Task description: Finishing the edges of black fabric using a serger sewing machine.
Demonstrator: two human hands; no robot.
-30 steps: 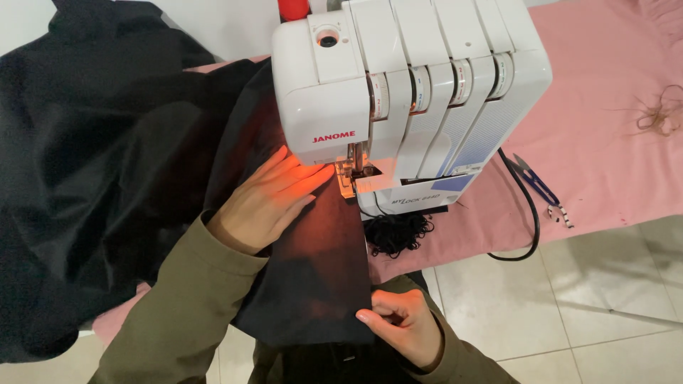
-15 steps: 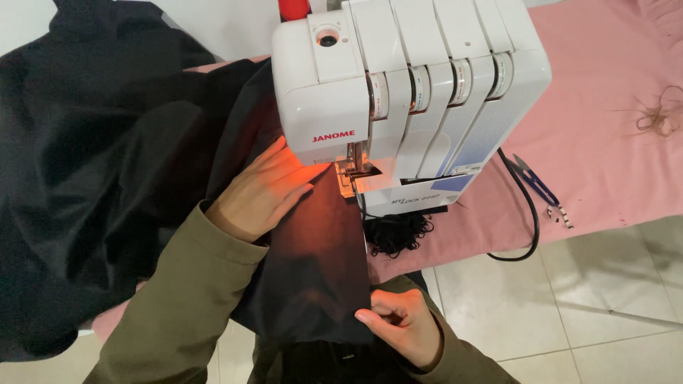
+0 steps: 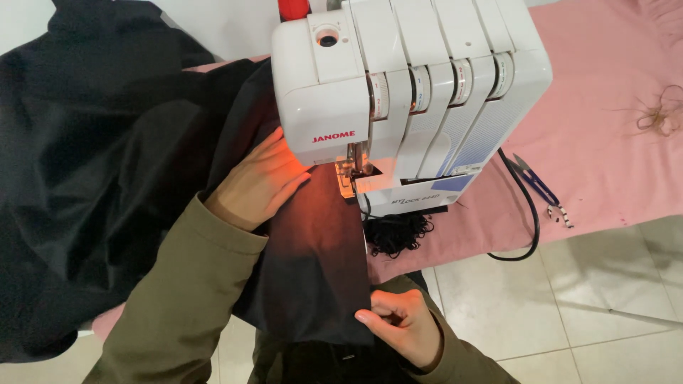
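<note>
Up close — left hand (image 3: 262,181) flat, right hand (image 3: 400,323) pinching black fabric (image 3: 313,270) edge.

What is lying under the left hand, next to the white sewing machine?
Under the left hand lies dark fabric, running toward the sewing machine. The fabric covers whatever is below it; the pink cloth shows only further right.

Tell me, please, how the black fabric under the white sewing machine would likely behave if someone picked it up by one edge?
The black fabric would probably flop and drape: it lies in soft folds on the pink table cover and hangs over its front edge. It seems thin and light, since the right hand holds its edge by pinching only. The left hand presses it flat, which suggests it may slide easily.
</note>
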